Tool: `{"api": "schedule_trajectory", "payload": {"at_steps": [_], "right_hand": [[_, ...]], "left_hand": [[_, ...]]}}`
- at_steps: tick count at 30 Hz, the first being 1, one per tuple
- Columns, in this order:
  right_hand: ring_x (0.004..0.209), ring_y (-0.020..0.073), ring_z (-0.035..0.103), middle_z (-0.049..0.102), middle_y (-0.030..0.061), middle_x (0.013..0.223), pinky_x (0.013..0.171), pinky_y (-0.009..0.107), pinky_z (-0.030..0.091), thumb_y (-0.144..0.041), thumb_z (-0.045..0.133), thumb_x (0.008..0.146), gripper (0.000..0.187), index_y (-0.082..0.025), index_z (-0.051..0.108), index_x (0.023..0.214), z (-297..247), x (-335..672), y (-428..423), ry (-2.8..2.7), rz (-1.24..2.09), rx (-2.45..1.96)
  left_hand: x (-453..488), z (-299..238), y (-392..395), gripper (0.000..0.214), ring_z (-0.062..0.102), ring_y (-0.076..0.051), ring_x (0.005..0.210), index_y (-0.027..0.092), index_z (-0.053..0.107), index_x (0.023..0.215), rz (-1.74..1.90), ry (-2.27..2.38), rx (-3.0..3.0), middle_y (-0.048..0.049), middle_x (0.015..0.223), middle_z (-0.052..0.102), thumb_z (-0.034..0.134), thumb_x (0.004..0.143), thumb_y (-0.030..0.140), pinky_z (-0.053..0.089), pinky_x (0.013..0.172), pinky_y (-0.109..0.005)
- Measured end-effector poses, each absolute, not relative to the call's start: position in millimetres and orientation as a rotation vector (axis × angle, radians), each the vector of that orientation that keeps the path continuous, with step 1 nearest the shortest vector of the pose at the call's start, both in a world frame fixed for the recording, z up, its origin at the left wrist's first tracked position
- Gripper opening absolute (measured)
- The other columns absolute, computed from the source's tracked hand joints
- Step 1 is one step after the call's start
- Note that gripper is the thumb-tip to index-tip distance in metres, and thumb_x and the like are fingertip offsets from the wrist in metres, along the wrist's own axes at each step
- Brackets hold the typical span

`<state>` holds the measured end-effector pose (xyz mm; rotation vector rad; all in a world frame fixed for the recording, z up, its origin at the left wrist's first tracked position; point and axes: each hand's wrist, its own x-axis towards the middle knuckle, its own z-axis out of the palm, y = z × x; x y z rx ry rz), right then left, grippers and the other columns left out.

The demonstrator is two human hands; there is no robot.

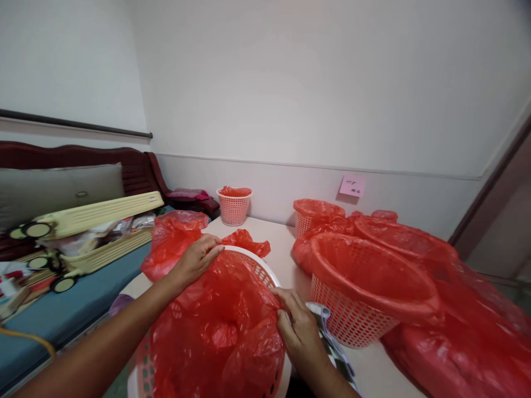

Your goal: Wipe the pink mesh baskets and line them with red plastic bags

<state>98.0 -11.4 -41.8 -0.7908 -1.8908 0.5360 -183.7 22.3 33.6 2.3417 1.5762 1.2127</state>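
Observation:
A large white plastic basket (269,273) with a perforated wall is in front of me, and a thin red plastic bag (224,309) hangs crumpled inside it. At the far-left part of the rim, my left hand (201,257) pinches the bag's edge. My right hand (296,320) is closed on the bag at the right side of the rim, thumb inward. Part of the far rim between my hands shows bare. Just right of my right hand stands a pink-looking basket (352,309) lined with a red bag folded over its rim.
Behind, a small lined basket (234,207) and another lined basket (305,218) stand on the white table (277,235). Loose red bags lie left (178,232) and right (464,354). A pink note (352,186) is on the wall. A folded yellow cart (103,213) rests on the bench.

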Motion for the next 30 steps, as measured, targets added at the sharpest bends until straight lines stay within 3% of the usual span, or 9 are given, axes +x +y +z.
{"api": "schedule_trajectory", "payload": {"at_steps": [4,9,13,17,25,30], "right_hand": [[0.102,0.0161,0.057,0.061,0.0018,0.106,0.089,0.028,0.042,-0.012,0.037,0.086,0.038,-0.025,0.058,0.115,-36.5,102.8,-9.8,-1.915,0.536,-0.829],[0.103,0.0207,0.057,0.062,0.0049,0.109,0.091,0.034,0.042,-0.022,0.050,0.083,0.033,-0.022,0.058,0.115,-11.9,105.7,-2.2,-2.000,0.645,-1.024],[0.086,0.0215,0.058,0.062,0.0048,0.092,0.080,0.036,0.043,-0.034,0.052,0.085,0.017,-0.021,0.061,0.091,3.8,95.3,2.4,-1.971,0.654,-1.169],[0.079,0.0203,0.052,0.054,0.0044,0.084,0.074,0.035,0.039,-0.027,0.044,0.088,0.016,-0.021,0.050,0.075,-1.8,82.5,7.2,-1.996,0.359,-1.165],[0.077,0.0178,0.050,0.053,0.0023,0.081,0.072,0.032,0.037,-0.025,0.039,0.092,0.015,-0.021,0.047,0.080,-14.7,79.3,14.2,-1.878,0.354,-1.069],[0.079,0.0182,0.052,0.056,0.0026,0.083,0.073,0.031,0.037,-0.029,0.039,0.093,0.015,-0.021,0.048,0.084,-14.0,83.0,18.6,-1.827,0.365,-1.087]], "left_hand": [[-185.4,32.3,20.9,0.039,0.047,-0.014,0.065,0.021,0.044,0.064,1.180,1.678,2.239,0.0019,0.068,0.048,0.039,0.093,0.046,0.036,0.063,-0.027],[-175.4,32.6,17.4,0.040,0.043,-0.014,0.061,0.021,0.041,0.062,1.188,1.813,2.155,0.0030,0.064,0.043,0.041,0.092,0.047,0.029,0.060,-0.028],[-169.2,32.3,19.6,0.042,0.038,-0.013,0.057,0.021,0.035,0.060,1.250,1.899,2.080,0.0046,0.058,0.037,0.041,0.091,0.048,0.025,0.057,-0.028],[-166.7,30.7,21.2,0.043,0.035,-0.013,0.055,0.021,0.034,0.059,1.304,1.971,1.999,0.0054,0.055,0.034,0.042,0.090,0.050,0.021,0.056,-0.028],[-176.8,34.0,25.1,0.046,0.033,-0.012,0.052,0.022,0.033,0.057,1.286,1.906,1.871,0.0066,0.053,0.031,0.044,0.086,0.056,0.022,0.052,-0.027],[-182.5,39.1,20.5,0.036,0.039,-0.012,0.057,0.021,0.046,0.064,1.187,1.711,1.906,0.0057,0.060,0.043,0.056,0.079,0.052,0.029,0.055,-0.025]]}}
